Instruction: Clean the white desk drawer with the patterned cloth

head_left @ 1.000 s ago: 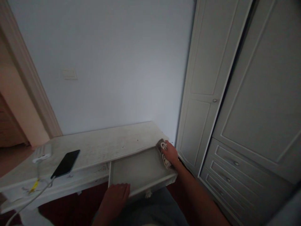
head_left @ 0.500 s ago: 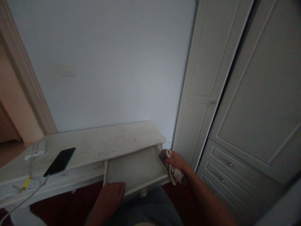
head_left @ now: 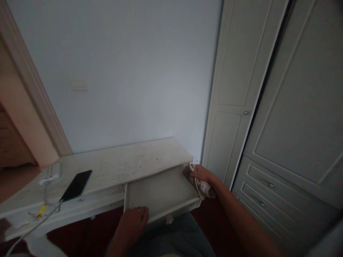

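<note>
A white drawer (head_left: 160,191) is pulled out from the desk (head_left: 118,166), and its inside is bare. My left hand (head_left: 135,219) is closed over the left end of the drawer's front edge. At the drawer's right side, my right hand (head_left: 201,173) grips a brown and cream patterned cloth (head_left: 199,185). The cloth lies over the right side wall, close to where the drawer meets the desk, with its loose end hanging outside. Under the front edge a small knob (head_left: 169,220) shows.
On the desk's left lie a dark phone (head_left: 76,185) with a white cable (head_left: 34,228) and a white power strip (head_left: 50,174). A grey wardrobe (head_left: 230,135) with drawers stands at the right. The wall (head_left: 139,71) rises behind the desk.
My right hand and the cloth have slid along the drawer's right wall toward the desk. My left hand keeps its place on the front edge. The whole view has shifted slightly.
</note>
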